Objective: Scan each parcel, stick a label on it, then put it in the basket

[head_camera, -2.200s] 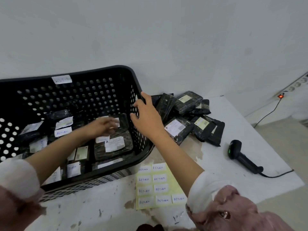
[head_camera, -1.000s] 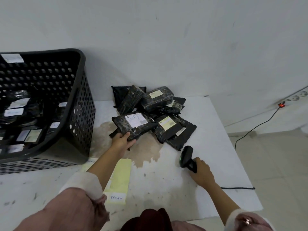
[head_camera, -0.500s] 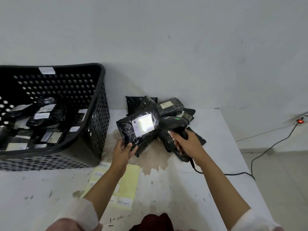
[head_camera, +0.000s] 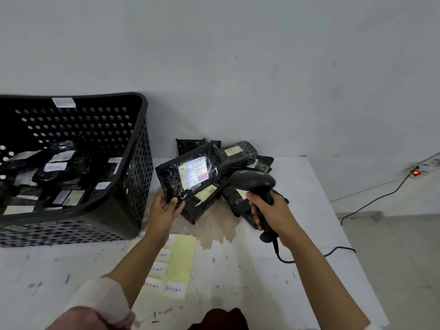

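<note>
Scanning: the right hand (head_camera: pixel 273 211) has its fingers wrapped round the grip of a black corded handheld barcode scanner (head_camera: pixel 256 184), whose head faces the parcel held up just left of it.
Held parcel: a black plastic-wrapped flat parcel with a white printed shipping label (head_camera: pixel 188 175) is raised off the table, tilted, with light glaring on the label; it hangs in front of the parcel pile.
Left hand: the left hand (head_camera: pixel 164 210) pinches the parcel's lower left corner between thumb and curled fingers.
Parcel pile: a heap of black wrapped parcels with pale labels (head_camera: pixel 240 153) lies on the white scuffed table (head_camera: pixel 309 229) against the wall; everything below is placed from it.
Basket: a black perforated plastic basket (head_camera: pixel 138 163) stands left of the pile, with labelled black parcels inside.
Sticker sheet: a pale yellow backing sheet carrying white handwritten RETURN stickers (head_camera: pixel 176 265) lies nearer the person than the pile, partly under the left forearm.
Cable: the scanner's dark cord (head_camera: pixel 333 251) runs off to the right of the pile.
</note>
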